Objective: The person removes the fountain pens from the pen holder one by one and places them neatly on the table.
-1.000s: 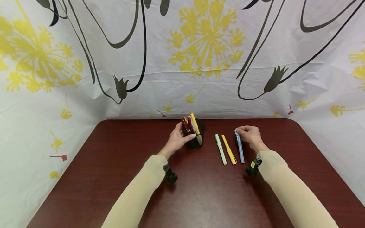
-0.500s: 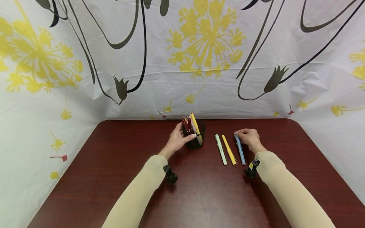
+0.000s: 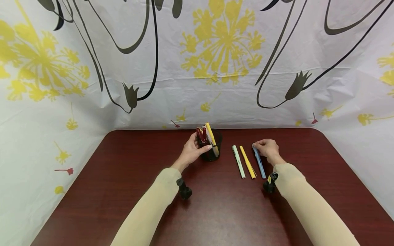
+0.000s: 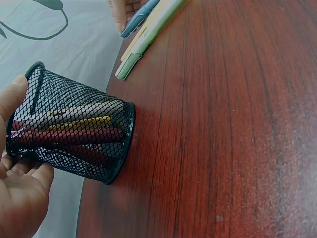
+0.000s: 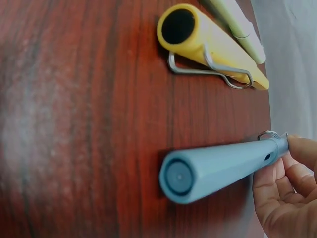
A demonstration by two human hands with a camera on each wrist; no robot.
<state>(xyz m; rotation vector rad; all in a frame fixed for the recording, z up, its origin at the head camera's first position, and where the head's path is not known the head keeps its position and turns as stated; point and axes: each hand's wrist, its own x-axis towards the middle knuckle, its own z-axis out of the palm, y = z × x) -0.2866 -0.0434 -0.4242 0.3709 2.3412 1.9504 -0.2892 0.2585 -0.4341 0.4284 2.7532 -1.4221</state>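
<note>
My left hand (image 3: 191, 150) grips the black mesh pen cup (image 4: 69, 124) by its side, thumb near the rim. Inside the upright cup stand dark red pens (image 3: 201, 134), a yellow pen (image 3: 210, 132) and something pale. Over to the right, my right hand (image 3: 268, 150) pinches the far, capped end of a light blue pen (image 5: 223, 168) between thumb and fingers. Whether that pen lies fully on the table I cannot tell. To its left lie a yellow pen (image 3: 247, 162) with a wire clip and a pale green pen (image 3: 238, 162), roughly side by side.
The dark red-brown table (image 3: 215, 212) has its back edge just behind the cup. A white cloth (image 3: 166, 68) with yellow and grey plant prints hangs behind and at both sides. A small black camera sits on each wrist.
My right hand has shifted slightly left and toward me. The blue pen has moved a little nearer and turned, its far end leftward and near end rightward. My left hand stays on the cup.
</note>
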